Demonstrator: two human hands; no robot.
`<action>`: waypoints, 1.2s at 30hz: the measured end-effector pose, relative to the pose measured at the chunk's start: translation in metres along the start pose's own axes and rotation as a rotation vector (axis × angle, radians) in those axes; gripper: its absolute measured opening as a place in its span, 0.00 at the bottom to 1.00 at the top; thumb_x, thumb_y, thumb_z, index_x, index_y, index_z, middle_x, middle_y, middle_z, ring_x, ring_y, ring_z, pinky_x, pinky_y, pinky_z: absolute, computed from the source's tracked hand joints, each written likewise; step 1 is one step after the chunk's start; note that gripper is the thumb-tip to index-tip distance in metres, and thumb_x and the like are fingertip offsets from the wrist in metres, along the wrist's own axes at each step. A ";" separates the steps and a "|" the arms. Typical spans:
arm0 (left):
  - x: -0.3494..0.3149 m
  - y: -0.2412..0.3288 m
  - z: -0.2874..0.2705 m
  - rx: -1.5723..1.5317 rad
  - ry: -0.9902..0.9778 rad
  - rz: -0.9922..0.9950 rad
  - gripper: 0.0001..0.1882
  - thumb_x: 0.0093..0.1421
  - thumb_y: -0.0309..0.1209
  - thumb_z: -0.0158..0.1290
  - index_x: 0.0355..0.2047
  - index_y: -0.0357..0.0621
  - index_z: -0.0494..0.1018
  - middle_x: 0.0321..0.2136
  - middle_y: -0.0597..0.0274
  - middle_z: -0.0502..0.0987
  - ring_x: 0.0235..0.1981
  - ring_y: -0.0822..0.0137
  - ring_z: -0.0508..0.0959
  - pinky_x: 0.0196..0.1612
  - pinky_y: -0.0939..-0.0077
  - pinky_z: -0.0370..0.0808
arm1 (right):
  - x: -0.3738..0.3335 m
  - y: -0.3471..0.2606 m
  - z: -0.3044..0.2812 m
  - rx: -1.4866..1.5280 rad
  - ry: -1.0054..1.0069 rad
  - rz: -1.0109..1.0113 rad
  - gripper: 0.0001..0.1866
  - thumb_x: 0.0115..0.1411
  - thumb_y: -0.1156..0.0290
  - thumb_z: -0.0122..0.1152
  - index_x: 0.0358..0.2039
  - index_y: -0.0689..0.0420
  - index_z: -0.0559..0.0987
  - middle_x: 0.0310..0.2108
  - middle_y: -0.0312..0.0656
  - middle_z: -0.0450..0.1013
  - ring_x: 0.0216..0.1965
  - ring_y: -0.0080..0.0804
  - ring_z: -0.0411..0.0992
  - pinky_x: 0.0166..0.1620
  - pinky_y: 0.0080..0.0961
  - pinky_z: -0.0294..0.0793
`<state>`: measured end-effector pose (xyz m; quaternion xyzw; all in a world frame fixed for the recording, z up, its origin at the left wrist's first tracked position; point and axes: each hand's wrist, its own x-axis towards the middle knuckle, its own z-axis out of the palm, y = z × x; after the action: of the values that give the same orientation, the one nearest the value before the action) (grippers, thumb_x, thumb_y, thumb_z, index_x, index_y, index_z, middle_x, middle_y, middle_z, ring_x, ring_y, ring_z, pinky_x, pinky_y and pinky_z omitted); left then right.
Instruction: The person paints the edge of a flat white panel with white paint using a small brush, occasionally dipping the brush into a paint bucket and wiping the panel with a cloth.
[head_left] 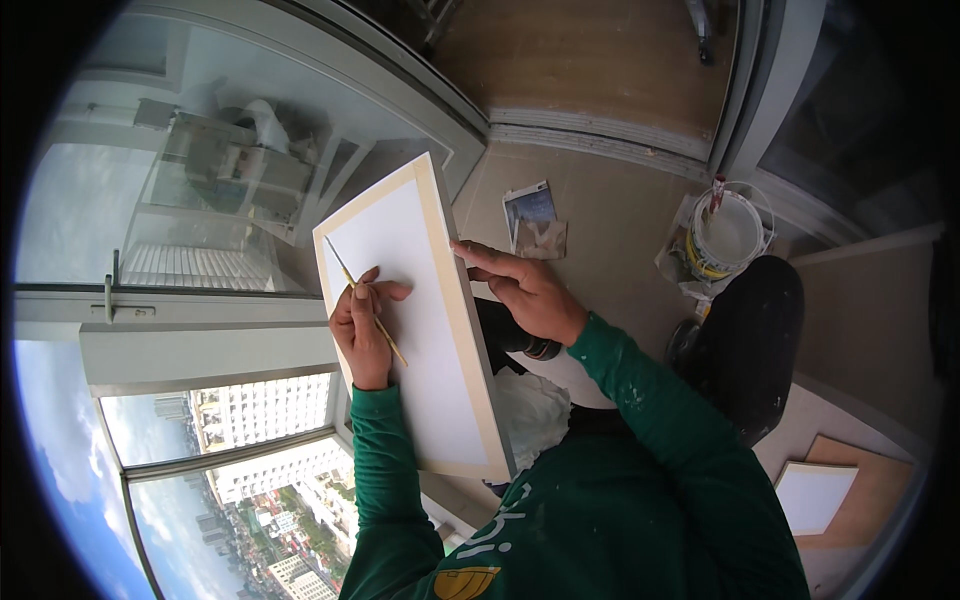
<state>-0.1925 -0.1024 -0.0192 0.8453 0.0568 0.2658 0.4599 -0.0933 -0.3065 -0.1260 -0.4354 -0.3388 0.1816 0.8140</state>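
Note:
My left hand (pixel 364 332) is closed round a thin paintbrush (pixel 381 331), over the face of a white board (pixel 425 350). The brush's dark tip points up and left, near the board's far left corner. Tan tape runs along the board's border, and its middle is blank white. Tilted, the board stretches from near my lap away from me. My right hand (pixel 532 298) is at the board's right edge, index finger reaching along to it and other fingers partly hidden behind that edge. A crumpled white cloth or paper (pixel 530 412) lies by the board's near right side.
On the tiled floor lie two picture sheets (pixel 535 218). A paint bucket (pixel 727 232) with a brush (pixel 716 195) stands at the right, near my knee. A white sheet (pixel 815 497) rests on a brown board (pixel 868 487) at lower right. Glass windows (pixel 220 440) line the left.

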 end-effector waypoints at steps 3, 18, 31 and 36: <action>0.000 -0.001 0.001 -0.018 0.002 -0.003 0.22 0.79 0.34 0.42 0.24 0.43 0.63 0.26 0.49 0.84 0.32 0.70 0.79 0.71 0.52 0.66 | -0.004 -0.004 -0.004 0.022 -0.025 0.045 0.38 0.64 0.93 0.37 0.71 0.53 0.71 0.73 0.46 0.66 0.69 0.41 0.69 0.71 0.35 0.71; -0.001 0.000 -0.004 -0.062 -0.003 -0.035 0.23 0.80 0.35 0.41 0.25 0.40 0.67 0.26 0.54 0.85 0.31 0.71 0.79 0.71 0.58 0.66 | -0.094 -0.137 -0.127 -0.118 0.469 0.012 0.44 0.69 0.79 0.56 0.81 0.55 0.47 0.68 0.52 0.70 0.62 0.41 0.75 0.60 0.32 0.70; -0.003 -0.012 0.008 -0.256 0.047 -0.115 0.23 0.80 0.39 0.44 0.34 0.35 0.77 0.30 0.56 0.86 0.32 0.70 0.80 0.47 0.71 0.77 | -0.446 -0.001 -0.307 -0.748 0.667 0.558 0.28 0.75 0.53 0.50 0.59 0.67 0.79 0.55 0.50 0.80 0.52 0.39 0.78 0.57 0.38 0.76; 0.000 -0.008 -0.001 -0.286 0.066 -0.174 0.23 0.80 0.39 0.45 0.32 0.37 0.77 0.29 0.57 0.85 0.33 0.71 0.80 0.46 0.72 0.77 | -0.422 -0.036 -0.287 -0.617 0.579 0.568 0.25 0.74 0.56 0.51 0.54 0.67 0.81 0.51 0.49 0.82 0.49 0.38 0.79 0.55 0.38 0.77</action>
<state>-0.1916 -0.0968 -0.0256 0.7540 0.1062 0.2579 0.5948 -0.1873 -0.7436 -0.3744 -0.7629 -0.0055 0.1589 0.6266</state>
